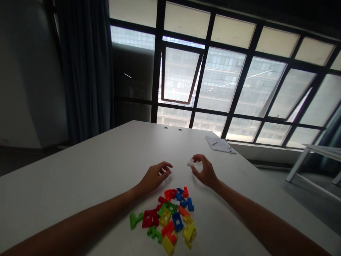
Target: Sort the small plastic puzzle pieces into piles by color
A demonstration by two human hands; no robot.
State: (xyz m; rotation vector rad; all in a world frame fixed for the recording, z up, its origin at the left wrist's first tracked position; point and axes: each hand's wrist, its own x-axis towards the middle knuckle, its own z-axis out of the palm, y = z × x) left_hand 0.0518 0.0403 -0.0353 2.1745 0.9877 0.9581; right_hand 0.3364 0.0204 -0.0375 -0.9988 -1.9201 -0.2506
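Observation:
My left hand [154, 177] lies curled on the white table [87, 167], palm down and holding nothing. My right hand [205, 171] is raised a little, with a small white piece [190, 164] pinched between thumb and forefinger. Just below both hands lies a loose heap of chunky plastic puzzle pieces [167, 217] in red, blue, green, yellow and orange. Many have square holes, and some overlap. The nearest pieces lie a short way below my left hand, and neither hand touches them.
A sheet of paper with a pen [220, 144] lies at the table's far right. Two small dark holes [173, 128] mark the far end. A white-framed table [314, 160] stands off to the right, and large windows fill the background.

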